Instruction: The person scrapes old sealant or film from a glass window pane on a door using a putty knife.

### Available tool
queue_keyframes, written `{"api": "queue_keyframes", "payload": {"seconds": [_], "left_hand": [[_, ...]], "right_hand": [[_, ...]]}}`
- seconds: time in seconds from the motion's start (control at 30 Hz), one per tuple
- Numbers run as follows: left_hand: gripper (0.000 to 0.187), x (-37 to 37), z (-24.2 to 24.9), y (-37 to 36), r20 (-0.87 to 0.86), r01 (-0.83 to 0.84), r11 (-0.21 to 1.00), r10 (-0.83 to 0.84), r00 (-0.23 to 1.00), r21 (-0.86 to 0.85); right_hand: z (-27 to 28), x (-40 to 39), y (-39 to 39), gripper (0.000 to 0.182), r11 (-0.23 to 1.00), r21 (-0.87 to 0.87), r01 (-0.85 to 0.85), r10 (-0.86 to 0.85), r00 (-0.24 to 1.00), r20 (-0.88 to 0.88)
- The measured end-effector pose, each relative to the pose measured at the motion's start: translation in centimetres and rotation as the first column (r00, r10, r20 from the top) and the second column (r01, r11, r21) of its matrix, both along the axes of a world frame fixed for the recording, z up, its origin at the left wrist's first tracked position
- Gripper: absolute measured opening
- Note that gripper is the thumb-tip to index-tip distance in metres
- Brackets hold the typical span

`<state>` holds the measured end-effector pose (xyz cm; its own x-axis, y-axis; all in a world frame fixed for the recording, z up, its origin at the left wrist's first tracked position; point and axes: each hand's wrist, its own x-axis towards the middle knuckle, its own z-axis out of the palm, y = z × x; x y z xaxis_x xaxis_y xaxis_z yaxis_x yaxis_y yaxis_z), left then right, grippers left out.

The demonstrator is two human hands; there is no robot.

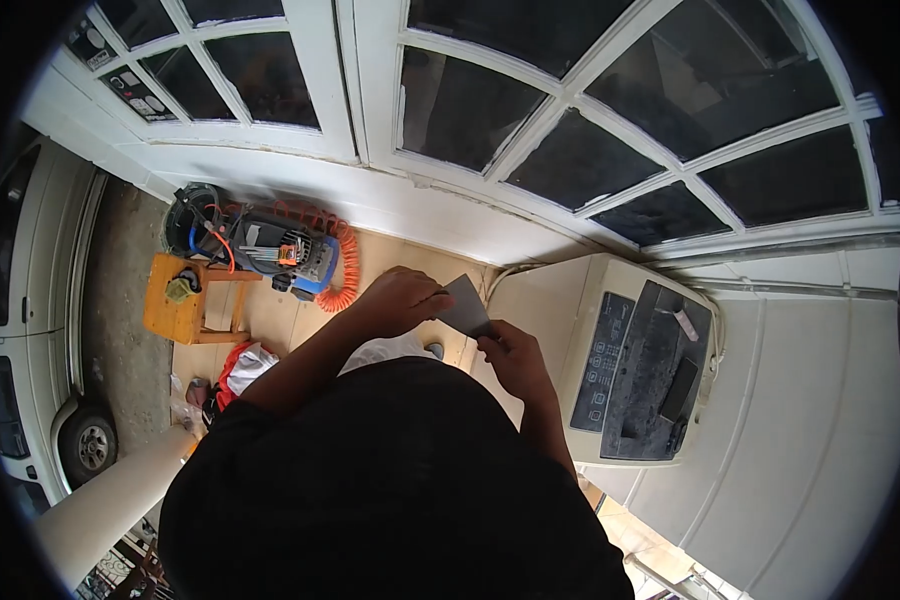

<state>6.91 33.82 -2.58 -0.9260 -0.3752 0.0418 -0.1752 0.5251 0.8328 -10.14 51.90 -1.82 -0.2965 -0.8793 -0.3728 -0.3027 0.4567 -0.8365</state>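
Between my two hands is a small grey rectangular sheet (464,308), which looks like sandpaper. My left hand (402,300) is closed on its left edge, fingers bent over toward it. At the lower right corner, my right hand (516,358) pinches the sheet between thumb and fingers. The sheet is held in the air in front of my body, above the tiled floor and just left of a top-loading washing machine (545,300). Its far side is hidden from view.
A wooden stool (163,300) stands at left, near a blue-and-grey machine (315,262) with a coiled orange hose (348,270). White-framed windows (570,95) line the wall ahead. A dark phone-like object (679,390) lies on the washer lid. A parked vehicle (45,250) is at far left.
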Motion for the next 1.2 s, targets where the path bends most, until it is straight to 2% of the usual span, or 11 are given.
{"api": "queue_keyframes", "payload": {"seconds": [0.13, 0.2, 0.23, 0.27, 0.37, 0.57, 0.67, 0.73, 0.8, 0.93, 1.2], "left_hand": [[0.034, -1.8, 0.4, -3.9, 0.125, 0.048, 0.995, -0.037, 0.991, -0.089], [0.032, -2.7, 1.0, -6.2, -0.146, -0.129, 0.983, 0.11, 0.983, -0.132], [0.036, -3.0, 1.6, -7.8, -0.193, -0.181, 0.974, 0.153, 0.969, -0.136], [0.044, -3.0, 2.5, -9.1, -0.227, -0.28, 0.917, 0.22, 0.949, -0.284], [0.057, -3.2, 4.0, -14.3, -0.42, -0.491, 0.727, 0.302, 0.856, -0.479], [0.086, -3.4, 5.7, -23.7, -0.598, -0.68, 0.325, 0.323, 0.733, -0.657], [0.091, -4.4, 6.0, -25.7, -0.575, -0.646, 0.327, 0.296, 0.763, -0.69], [0.097, -5.3, 5.0, -26.0, -0.53, -0.603, 0.36, 0.287, 0.798, -0.712], [0.101, -6.0, 4.5, -26.1, -0.499, -0.582, 0.27, 0.319, 0.806, -0.767], [0.106, -6.4, 4.3, -26.1, -0.437, -0.528, 0.305, 0.319, 0.841, -0.793], [0.099, -6.9, 2.9, -27.2, -0.491, -0.545, 0.289, 0.241, 0.837, -0.787]], "right_hand": [[0.7, -0.8, -2.5, 0.02, 0.994, -0.031, 0.108, -0.11, 0.991, -0.079], [1.2, -1.8, -4.5, 0.02, 0.985, -0.04, 0.169, -0.172, 0.977, -0.125], [1.6, -2.2, -5.7, 0.021, 0.98, -0.074, 0.187, -0.198, 0.963, -0.182], [2.0, -2.8, -6.9, 0.021, 0.972, -0.115, 0.203, -0.225, 0.945, -0.239], [2.4, -4.4, -10.8, 0.022, 0.941, -0.137, 0.309, -0.336, 0.901, -0.275], [2.4, -6.7, -16.8, 0.022, 0.867, -0.234, 0.439, -0.496, 0.803, -0.33], [1.9, -7.5, -18.2, 0.022, 0.811, -0.265, 0.522, -0.584, 0.742, -0.328], [1.5, -7.8, -18.8, 0.022, 0.82, -0.29, 0.493, -0.571, 0.74, -0.357], [1.5, -7.7, -19.4, 0.023, 0.815, -0.288, 0.502, -0.578, 0.727, -0.369], [2.3, -7.3, -20.3, 0.023, 0.809, -0.316, 0.496, -0.586, 0.723, -0.366], [2.5, -7.3, -20.3, 0.021, 0.799, -0.344, 0.494, -0.602, 0.67, -0.435]]}}
